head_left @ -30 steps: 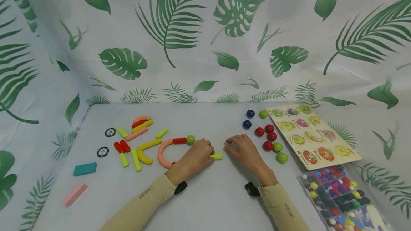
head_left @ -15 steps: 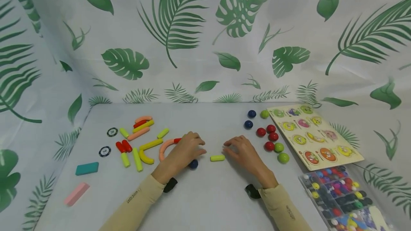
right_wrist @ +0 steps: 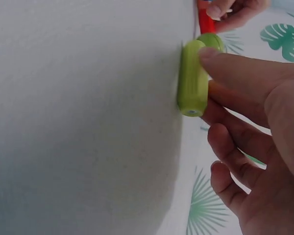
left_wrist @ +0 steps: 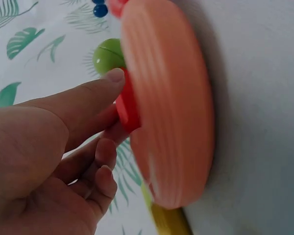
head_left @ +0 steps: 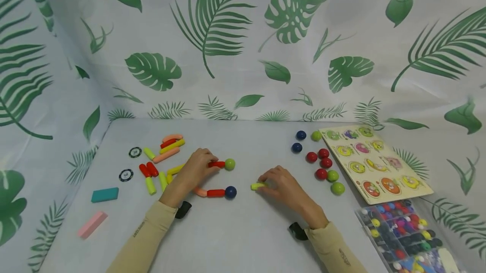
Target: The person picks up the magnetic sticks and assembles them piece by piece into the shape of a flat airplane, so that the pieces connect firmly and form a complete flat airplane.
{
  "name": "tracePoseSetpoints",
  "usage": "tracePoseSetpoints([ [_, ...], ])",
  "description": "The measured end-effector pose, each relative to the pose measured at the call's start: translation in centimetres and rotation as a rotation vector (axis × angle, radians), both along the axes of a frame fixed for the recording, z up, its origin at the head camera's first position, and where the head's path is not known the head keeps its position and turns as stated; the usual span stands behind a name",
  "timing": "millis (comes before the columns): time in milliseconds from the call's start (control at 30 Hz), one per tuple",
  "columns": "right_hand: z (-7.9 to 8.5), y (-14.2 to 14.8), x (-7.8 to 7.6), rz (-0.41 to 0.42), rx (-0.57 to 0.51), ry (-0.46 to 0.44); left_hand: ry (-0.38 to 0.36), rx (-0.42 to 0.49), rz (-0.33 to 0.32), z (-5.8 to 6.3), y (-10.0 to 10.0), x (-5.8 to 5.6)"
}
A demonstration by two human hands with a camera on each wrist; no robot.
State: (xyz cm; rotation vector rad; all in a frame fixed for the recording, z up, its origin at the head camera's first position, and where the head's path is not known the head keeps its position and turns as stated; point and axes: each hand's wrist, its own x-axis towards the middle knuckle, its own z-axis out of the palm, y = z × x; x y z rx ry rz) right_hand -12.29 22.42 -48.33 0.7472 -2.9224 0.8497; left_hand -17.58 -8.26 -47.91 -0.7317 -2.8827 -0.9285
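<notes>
My left hand (head_left: 193, 171) pinches a short red rod (head_left: 217, 164) between thumb and fingers, as the left wrist view shows. A green ball (head_left: 229, 164) sits at that rod's right end. The curved orange piece (left_wrist: 171, 98) beside the hand is mostly hidden in the head view. From its lower end runs a second red rod (head_left: 215, 193), tipped with a dark blue ball (head_left: 230, 192). Farther right, my right hand (head_left: 282, 186) pinches a short lime-green rod (right_wrist: 192, 81) lying on the table, thumb on one side and fingers on the other.
Loose coloured rods (head_left: 167, 155), two round chips (head_left: 126, 175), a teal block (head_left: 105, 195) and a pink block (head_left: 93, 225) lie left. On the right are red balls (head_left: 321, 174), blue balls (head_left: 301, 135), a picture board (head_left: 373, 163) and a compartment box of beads (head_left: 406, 235).
My left hand has moved left, off the lime-green rod and past the blue ball, to the red rod with the green ball. My right hand has taken hold of the lime-green rod.
</notes>
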Motion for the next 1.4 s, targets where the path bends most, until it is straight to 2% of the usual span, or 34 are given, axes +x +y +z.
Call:
tracePoseSetpoints([
  [200,-0.6,-0.7,-0.7,0.027,0.046,0.021,-0.015,-0.007,-0.006,-0.4,-0.2,-0.5],
  [333,-0.7,-1.2,-1.7,0.020,0.059,0.012,-0.023,-0.012,-0.003,-0.7,-0.1,-0.7],
  [533,-0.6,-2.2,-4.3,-0.017,0.089,0.005,-0.022,-0.014,-0.025,-1.0,0.3,-0.5],
  [733,-0.7,-3.9,-7.7,-0.083,0.035,0.005,0.000,-0.021,-0.032,-1.1,0.3,-0.4],
  [867,-0.7,-6.1,-9.2,-0.107,-0.006,-0.016,0.021,-0.025,-0.031,-1.0,0.1,-0.5],
  [1133,-0.6,-9.8,-9.7,-0.231,-0.081,-0.088,0.031,-0.024,-0.030,-1.1,0.4,-0.6],
  [1400,-0.8,-11.0,-9.2,-0.301,-0.097,-0.161,0.058,-0.027,-0.039,-1.3,0.1,-0.6],
])
